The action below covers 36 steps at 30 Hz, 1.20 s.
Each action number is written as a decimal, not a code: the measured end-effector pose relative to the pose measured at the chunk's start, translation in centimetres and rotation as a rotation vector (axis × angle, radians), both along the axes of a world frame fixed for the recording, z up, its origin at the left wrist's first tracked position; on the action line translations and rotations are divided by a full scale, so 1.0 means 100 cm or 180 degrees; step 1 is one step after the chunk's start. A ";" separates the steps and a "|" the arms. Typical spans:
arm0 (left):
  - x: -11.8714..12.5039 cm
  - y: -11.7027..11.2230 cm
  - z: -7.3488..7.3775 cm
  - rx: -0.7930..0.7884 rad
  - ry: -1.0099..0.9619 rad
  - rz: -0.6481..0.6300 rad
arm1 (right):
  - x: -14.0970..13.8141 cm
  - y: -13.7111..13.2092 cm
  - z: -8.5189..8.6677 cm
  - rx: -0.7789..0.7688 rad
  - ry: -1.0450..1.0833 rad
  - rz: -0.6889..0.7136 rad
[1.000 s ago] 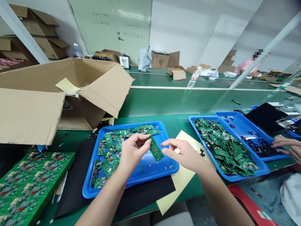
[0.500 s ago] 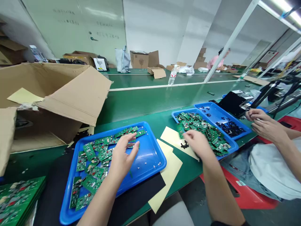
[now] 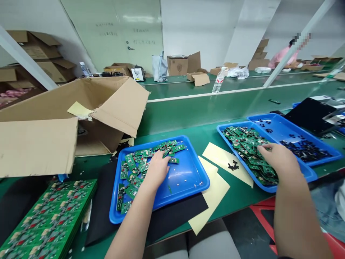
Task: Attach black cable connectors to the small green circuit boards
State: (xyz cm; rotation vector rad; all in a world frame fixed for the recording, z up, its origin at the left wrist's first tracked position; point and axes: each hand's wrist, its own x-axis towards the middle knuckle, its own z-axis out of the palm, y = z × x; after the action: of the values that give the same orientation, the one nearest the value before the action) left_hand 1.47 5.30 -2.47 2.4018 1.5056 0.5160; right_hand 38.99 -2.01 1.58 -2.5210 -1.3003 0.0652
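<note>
My left hand (image 3: 157, 169) is over the left blue tray (image 3: 201, 176), its fingers closed on a small green circuit board (image 3: 166, 151) among others lying there. Part of the grip is hidden behind the hand. On the right, my right hand (image 3: 281, 162) rests just above the heaped circuit boards (image 3: 250, 151) in a second blue tray (image 3: 307, 173). Its thumb and forefinger are slightly apart at the pile, with no board clearly held between them. The lower fingers are hidden from view.
Pale yellow sheets (image 3: 215, 196) and small black pieces (image 3: 233, 165) lie between the trays. Another blue tray (image 3: 329, 153) holds black parts. A large open carton (image 3: 37, 147) and stacked board panels (image 3: 51, 219) stand left. A water bottle (image 3: 219, 81) stands behind.
The view has swung left. My left hand has lowered from spread fingers onto the boards. My right hand has moved from above the yellow sheet to the right tray's pile, where the carried board now lies indistinguishable.
</note>
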 end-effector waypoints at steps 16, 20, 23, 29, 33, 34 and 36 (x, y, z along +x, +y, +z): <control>0.003 0.000 0.021 -0.0748 -0.1781 0.0413 | -0.190 0.082 -0.031 0.0321 0.3050 0.2709; 0.007 -0.002 0.019 -0.1219 -0.2362 0.0434 | -0.191 0.085 -0.039 0.0568 0.3486 0.2652; 0.011 -0.004 0.019 -0.1413 -0.2748 0.0503 | -0.190 0.081 -0.042 0.0708 0.3714 0.2446; 0.013 -0.008 0.025 -0.1404 -0.3317 0.0723 | -0.193 0.071 -0.042 0.0722 0.4015 0.2434; 0.010 -0.007 0.027 -0.1337 -0.3559 0.0879 | -0.192 0.068 -0.041 0.0784 0.4133 0.2373; 0.010 -0.006 0.026 -0.1333 -0.3601 0.0921 | -0.192 0.068 -0.041 0.0840 0.4228 0.2325; 0.009 -0.004 0.025 -0.1344 -0.3671 0.0989 | -0.191 0.067 -0.040 0.1014 0.4512 0.2264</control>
State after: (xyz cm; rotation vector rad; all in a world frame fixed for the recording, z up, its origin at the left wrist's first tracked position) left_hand 2.41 4.90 0.01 1.1253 1.2047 1.2105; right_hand 19.91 4.69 -2.44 -1.0265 -1.2024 1.3393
